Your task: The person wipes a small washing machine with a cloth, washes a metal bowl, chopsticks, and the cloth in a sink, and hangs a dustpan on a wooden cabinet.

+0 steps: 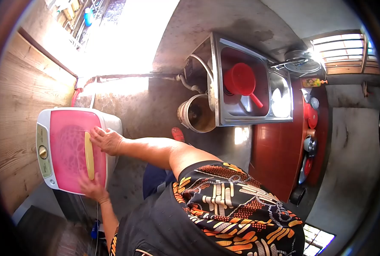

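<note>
A small washing machine with a translucent pink lid stands by the wooden panel. Its control strip carries a round knob. A pale yellow handle strip runs along the lid's near edge. My right hand lies at the upper end of that strip, fingers stretched out over the lid's edge. At the strip's lower end is my left hand, its fingers apart and slightly blurred by motion. Neither hand visibly holds anything. What lies under the lid shows only as a vague pattern.
A steel sink holds a red dipper. Below the sink stands a white bucket. A red counter with dishes and a yellow bottle extends to the right. A pipe follows the wall's base.
</note>
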A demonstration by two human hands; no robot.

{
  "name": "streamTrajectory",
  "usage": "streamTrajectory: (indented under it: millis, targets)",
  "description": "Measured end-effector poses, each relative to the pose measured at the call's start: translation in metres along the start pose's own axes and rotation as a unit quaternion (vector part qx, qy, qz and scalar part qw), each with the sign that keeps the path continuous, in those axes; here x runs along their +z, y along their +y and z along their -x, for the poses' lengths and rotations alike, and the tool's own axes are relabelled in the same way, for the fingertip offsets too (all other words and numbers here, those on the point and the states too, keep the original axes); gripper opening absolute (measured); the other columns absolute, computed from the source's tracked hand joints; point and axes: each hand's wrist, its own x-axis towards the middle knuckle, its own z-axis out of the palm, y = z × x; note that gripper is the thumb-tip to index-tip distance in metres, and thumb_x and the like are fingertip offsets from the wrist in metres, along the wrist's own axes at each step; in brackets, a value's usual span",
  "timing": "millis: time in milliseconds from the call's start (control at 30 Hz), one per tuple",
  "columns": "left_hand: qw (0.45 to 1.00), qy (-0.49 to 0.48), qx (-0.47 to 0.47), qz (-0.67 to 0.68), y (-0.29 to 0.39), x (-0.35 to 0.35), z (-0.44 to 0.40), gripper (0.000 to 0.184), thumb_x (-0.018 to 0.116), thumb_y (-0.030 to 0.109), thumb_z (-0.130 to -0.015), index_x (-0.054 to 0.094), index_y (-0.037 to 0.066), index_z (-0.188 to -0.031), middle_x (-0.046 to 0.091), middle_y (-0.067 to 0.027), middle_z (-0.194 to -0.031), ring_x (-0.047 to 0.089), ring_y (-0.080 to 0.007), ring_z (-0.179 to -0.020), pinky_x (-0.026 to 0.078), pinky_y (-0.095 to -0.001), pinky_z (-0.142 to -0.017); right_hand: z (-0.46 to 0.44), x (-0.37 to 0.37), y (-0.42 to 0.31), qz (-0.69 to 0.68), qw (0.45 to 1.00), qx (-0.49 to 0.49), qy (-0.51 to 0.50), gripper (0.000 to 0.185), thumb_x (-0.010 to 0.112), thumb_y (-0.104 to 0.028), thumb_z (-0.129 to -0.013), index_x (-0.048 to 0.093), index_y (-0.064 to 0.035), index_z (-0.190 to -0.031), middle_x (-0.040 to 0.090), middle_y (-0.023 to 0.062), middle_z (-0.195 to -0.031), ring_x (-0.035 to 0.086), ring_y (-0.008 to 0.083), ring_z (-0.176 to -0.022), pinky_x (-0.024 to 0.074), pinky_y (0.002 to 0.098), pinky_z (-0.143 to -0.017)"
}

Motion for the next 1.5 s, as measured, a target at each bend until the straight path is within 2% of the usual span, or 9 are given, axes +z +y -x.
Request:
streamTrajectory:
  millis: [267, 500, 667, 900, 1100, 1200, 1267, 1400, 1500]
  targets:
    - [0.992, -0.044, -0.03, -0.111, 0.026, 0.018, 0.015, 0.085, 0.053, 0.065, -0.087, 0.026, 0.019, -0.153, 0.022, -0.0169, -0.157, 0.029, -0.0453, -0.137, 0.029, -0.0572, -0.108, 0.021, -0.043, 0.0, -0.2, 0.972, 0.126, -0.015, 0.038, 0.07, -0.023, -0.075, 0.062, -0.0084, -0.109, 0.059, 0.0156, -0.108, 0.056, 0.0336, -0.106, 0.0434, 0.0487, -0.09]
    - [0.984, -0.098, -0.096, -0.112, 0.025, 0.02, 0.007, 0.088, 0.06, 0.06, -0.085, 0.025, 0.017, -0.153, 0.026, -0.0193, -0.155, 0.031, -0.0414, -0.138, 0.027, -0.0508, -0.112, 0.183, -0.124, 0.065, -0.218, 0.962, 0.143, 0.082, 0.045, 0.069, -0.028, -0.08, 0.058, -0.0126, -0.12, 0.063, 0.013, -0.106, 0.061, 0.0326, -0.102, 0.0457, 0.0439, -0.09]
    - [0.972, -0.162, -0.125, -0.119, 0.017, 0.026, -0.012, 0.09, 0.069, 0.051, -0.082, 0.026, 0.013, -0.151, 0.032, -0.0213, -0.152, 0.029, -0.0367, -0.141, 0.025, -0.0493, -0.113, 0.339, -0.251, 0.153, -0.059, 0.902, 0.165, 0.395, 0.023, 0.07, -0.012, -0.078, 0.066, -0.0068, -0.101, 0.069, 0.0077, -0.09, 0.065, 0.0281, -0.084, 0.052, 0.0394, -0.074]
    - [0.963, -0.182, -0.197, -0.032, 0.05, 0.018, -0.029, 0.082, 0.075, 0.026, -0.081, 0.033, 0.004, -0.147, 0.053, -0.0238, -0.135, 0.053, -0.0401, -0.121, 0.04, -0.0444, -0.102, 0.58, -0.318, 0.298, -0.165, 0.584, 0.48, 0.633, 0.009, 0.061, -0.004, -0.09, 0.061, -0.0014, -0.099, 0.061, 0.0022, -0.083, 0.057, 0.0097, -0.071, 0.0481, 0.024, -0.066]
    - [0.958, -0.129, -0.252, 0.045, 0.025, 0.043, -0.03, 0.071, 0.071, 0.016, -0.084, 0.037, 0.002, -0.145, 0.047, -0.0228, -0.142, 0.052, -0.0334, -0.125, 0.04, -0.0388, -0.103, 0.692, -0.299, 0.448, 0.219, 0.738, 0.575, 0.278, 0.019, 0.056, -0.015, -0.087, 0.069, -0.0079, -0.099, 0.071, 0.0096, -0.09, 0.069, 0.0273, -0.082, 0.0509, 0.0401, -0.078]
    - [0.952, -0.141, -0.265, 0.06, 0.04, 0.04, -0.027, 0.067, 0.067, 0.014, -0.085, 0.039, 0.001, -0.144, 0.047, -0.0216, -0.142, 0.051, -0.0337, -0.125, 0.038, -0.0383, -0.105, 0.698, -0.299, 0.491, 0.387, 0.72, 0.576, -0.014, 0.038, 0.057, -0.005, -0.082, 0.064, -0.0128, -0.118, 0.068, 0.0146, -0.112, 0.064, 0.0291, -0.108, 0.047, 0.0409, -0.093]
    - [0.959, -0.132, -0.251, -0.011, 0.039, 0.039, -0.028, 0.063, 0.064, 0.014, -0.085, 0.041, 0.0, -0.142, 0.05, -0.0205, -0.139, 0.052, -0.0348, -0.123, 0.038, -0.0387, -0.105, 0.725, -0.256, 0.533, 0.202, 0.763, 0.547, 0.279, 0.039, 0.055, -0.01, -0.084, 0.063, -0.0162, -0.121, 0.064, 0.0153, -0.12, 0.059, 0.0293, -0.115, 0.044, 0.0403, -0.097]
    - [0.96, -0.124, -0.243, 0.07, 0.039, 0.04, -0.031, 0.069, 0.069, 0.02, -0.08, 0.043, -0.001, -0.141, 0.05, -0.0216, -0.139, 0.05, -0.0347, -0.125, 0.038, -0.0388, -0.105, 0.737, -0.231, 0.534, 0.238, 0.764, 0.594, 0.085, 0.036, 0.054, -0.026, -0.086, 0.068, -0.0154, -0.117, 0.063, 0.0159, -0.124, 0.062, 0.0291, -0.114, 0.0474, 0.0425, -0.094]
    - [0.938, -0.144, -0.274, 0.155, 0.058, 0.03, -0.024, 0.074, 0.071, 0.024, -0.077, 0.043, -0.001, -0.141, 0.049, -0.0224, -0.139, 0.049, -0.0353, -0.126, 0.037, -0.0395, -0.105, 0.723, -0.279, 0.521, 0.001, 0.705, 0.705, 0.073, 0.04, 0.062, -0.022, -0.081, 0.066, -0.0096, -0.119, 0.065, 0.0149, -0.122, 0.062, 0.0314, -0.113, 0.0486, 0.0417, -0.095]
